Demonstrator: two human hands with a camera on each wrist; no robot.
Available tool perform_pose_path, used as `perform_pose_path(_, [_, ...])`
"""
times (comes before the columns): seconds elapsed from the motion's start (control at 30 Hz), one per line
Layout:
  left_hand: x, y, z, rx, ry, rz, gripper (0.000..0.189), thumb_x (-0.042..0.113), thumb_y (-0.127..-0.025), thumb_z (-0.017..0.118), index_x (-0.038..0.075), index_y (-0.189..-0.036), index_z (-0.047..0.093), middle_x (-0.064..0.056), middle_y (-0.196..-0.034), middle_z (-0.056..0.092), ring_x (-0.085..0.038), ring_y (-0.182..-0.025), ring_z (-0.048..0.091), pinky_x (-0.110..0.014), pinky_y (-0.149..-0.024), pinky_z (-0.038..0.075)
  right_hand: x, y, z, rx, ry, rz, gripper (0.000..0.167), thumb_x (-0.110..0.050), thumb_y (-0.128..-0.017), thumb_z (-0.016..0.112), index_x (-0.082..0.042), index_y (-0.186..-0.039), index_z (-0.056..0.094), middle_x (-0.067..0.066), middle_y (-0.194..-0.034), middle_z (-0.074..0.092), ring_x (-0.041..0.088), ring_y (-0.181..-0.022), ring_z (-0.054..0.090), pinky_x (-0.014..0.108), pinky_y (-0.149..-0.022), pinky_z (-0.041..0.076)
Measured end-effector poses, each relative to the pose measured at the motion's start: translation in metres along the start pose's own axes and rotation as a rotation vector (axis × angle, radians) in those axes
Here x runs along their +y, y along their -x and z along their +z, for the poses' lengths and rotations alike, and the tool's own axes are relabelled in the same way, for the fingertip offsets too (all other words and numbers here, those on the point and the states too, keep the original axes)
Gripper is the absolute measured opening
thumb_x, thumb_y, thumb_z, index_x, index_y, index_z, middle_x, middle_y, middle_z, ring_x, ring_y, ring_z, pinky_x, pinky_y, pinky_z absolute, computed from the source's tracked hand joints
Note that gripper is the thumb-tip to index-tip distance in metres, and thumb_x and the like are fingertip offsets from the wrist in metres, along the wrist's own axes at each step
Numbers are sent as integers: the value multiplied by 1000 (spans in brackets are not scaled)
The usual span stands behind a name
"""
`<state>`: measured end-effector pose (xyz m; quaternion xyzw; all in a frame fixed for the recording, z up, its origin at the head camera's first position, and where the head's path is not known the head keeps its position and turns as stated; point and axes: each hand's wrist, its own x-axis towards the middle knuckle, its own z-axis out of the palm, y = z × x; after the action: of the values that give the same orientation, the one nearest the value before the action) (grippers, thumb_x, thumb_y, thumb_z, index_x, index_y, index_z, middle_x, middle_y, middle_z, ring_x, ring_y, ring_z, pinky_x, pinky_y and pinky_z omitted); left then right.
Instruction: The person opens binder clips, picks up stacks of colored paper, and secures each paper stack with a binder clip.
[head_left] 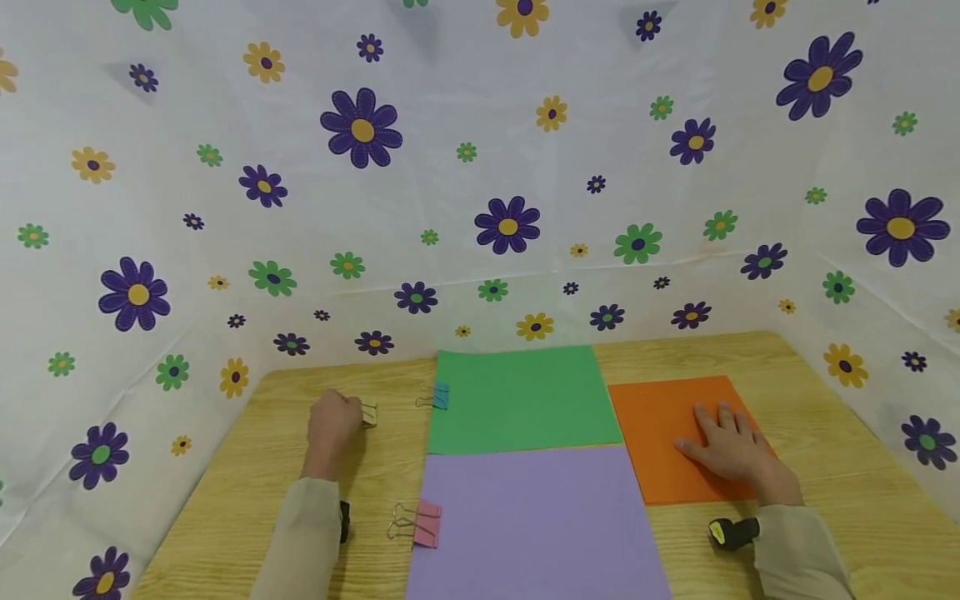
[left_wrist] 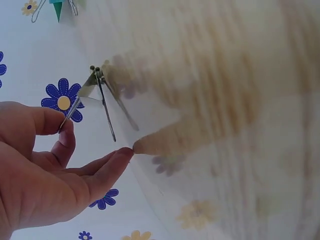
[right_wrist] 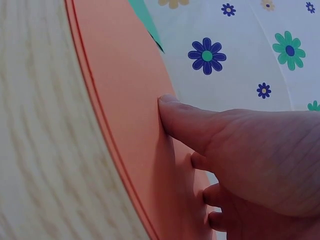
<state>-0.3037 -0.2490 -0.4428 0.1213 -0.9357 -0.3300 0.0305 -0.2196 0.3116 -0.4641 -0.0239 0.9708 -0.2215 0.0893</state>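
My left hand (head_left: 332, 423) pinches a yellow binder clip (head_left: 371, 415) by one wire handle, low over the left side of the table. In the left wrist view the clip (left_wrist: 89, 91) hangs at the curled fingers, its other handle free, while a straight fingertip touches the tabletop. Spread flat, my right hand (head_left: 731, 452) rests on a stack of orange paper (head_left: 648, 433) at the right. The right wrist view has the thumb lying on the orange sheets (right_wrist: 120, 90), whose layered edge shows.
Green paper (head_left: 525, 400) bears a blue binder clip (head_left: 441, 397) on its left edge. Nearer lies purple paper (head_left: 540, 525) with a pink binder clip (head_left: 427, 525) on its left edge. A flowered white cloth (head_left: 450, 200) surrounds the wooden table (head_left: 232, 517).
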Motion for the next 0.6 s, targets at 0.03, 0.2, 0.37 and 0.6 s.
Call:
perform_pose_path(0.03, [0,0,0,-1,8,3,31,13,-93,34,12,-62,35,3,-52,28,-12,-46,27,-26,-42,26,0,0,0,-1,-1,0,83,-44,-99,55,16,-147,23,49,-148,5,69,-134,4,81,-103,9])
perform_pose_path(0.2, [3,1,-2,11,29,2,27,13,-95,34,11,-68,35,2,-56,28,-13,-49,27,-27,-44,27,-1,1,0,3,2,-4,83,-44,-99,55,16,-147,24,50,-148,6,69,-133,5,81,-103,10])
perform_pose_path(0.37, [5,3,-5,49,80,0,30,13,-94,32,11,-64,34,3,-54,27,-13,-49,26,-28,-45,28,-2,2,-1,4,2,-9,83,-44,-99,55,17,-147,24,50,-148,7,69,-133,6,81,-103,11])
perform_pose_path(0.6, [4,-1,-8,36,203,-41,33,15,-94,32,12,-61,33,3,-52,35,-12,-48,31,-28,-46,31,-5,4,-4,1,3,-7,83,-43,-99,56,17,-146,25,50,-147,7,70,-133,7,81,-103,11])
